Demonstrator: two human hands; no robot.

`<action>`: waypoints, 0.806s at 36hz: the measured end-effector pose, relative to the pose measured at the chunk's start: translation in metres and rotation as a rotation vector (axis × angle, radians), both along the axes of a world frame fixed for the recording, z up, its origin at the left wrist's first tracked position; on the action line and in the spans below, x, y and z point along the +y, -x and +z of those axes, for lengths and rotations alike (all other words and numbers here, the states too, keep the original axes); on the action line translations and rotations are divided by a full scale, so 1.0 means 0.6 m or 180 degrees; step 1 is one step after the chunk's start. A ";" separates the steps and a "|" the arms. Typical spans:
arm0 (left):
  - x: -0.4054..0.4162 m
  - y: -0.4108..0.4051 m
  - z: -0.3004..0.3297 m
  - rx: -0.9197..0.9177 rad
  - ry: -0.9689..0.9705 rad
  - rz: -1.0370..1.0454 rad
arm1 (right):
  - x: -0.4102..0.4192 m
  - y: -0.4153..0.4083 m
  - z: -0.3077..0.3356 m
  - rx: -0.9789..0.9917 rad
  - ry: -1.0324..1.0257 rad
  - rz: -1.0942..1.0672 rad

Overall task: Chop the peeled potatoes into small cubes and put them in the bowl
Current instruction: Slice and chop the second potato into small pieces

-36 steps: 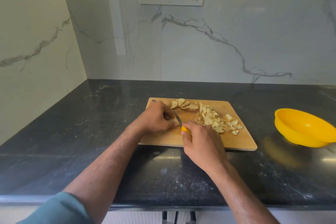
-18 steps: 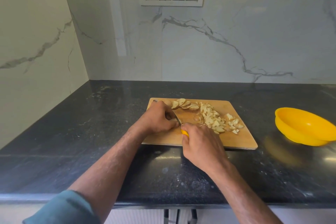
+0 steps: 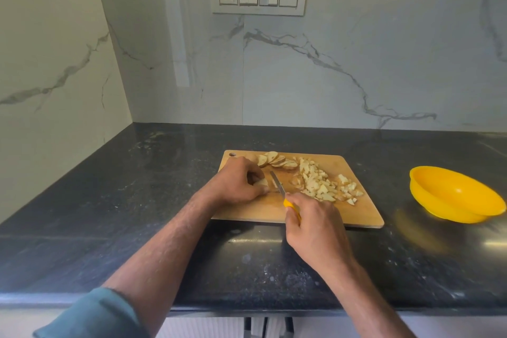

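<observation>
On the cutting board, a heap of small potato cubes lies right of centre and a row of uncut slices waits at the far edge. The left hand pinches a potato piece near the board's left side; the right hand grips the knife, its blade apparently just beside that piece. The yellow bowl, well right of the board, looks empty, so chopping seems roughly half done and transfer remains.
</observation>
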State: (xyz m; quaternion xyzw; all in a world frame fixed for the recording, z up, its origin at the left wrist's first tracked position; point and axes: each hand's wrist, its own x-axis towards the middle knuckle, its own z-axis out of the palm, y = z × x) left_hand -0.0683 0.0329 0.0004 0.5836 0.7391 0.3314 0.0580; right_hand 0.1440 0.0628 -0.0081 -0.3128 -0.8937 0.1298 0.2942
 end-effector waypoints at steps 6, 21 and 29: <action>-0.002 0.004 0.007 -0.0032 0.0077 0.0100 | -0.006 0.010 0.001 0.0034 0.0037 0.0091; -0.004 -0.002 0.010 -0.0085 0.0129 0.0257 | -0.012 0.013 -0.005 -0.0061 -0.0094 0.0178; -0.001 -0.004 0.010 -0.0176 0.0206 0.0261 | -0.013 0.014 -0.003 -0.0221 -0.0157 0.0192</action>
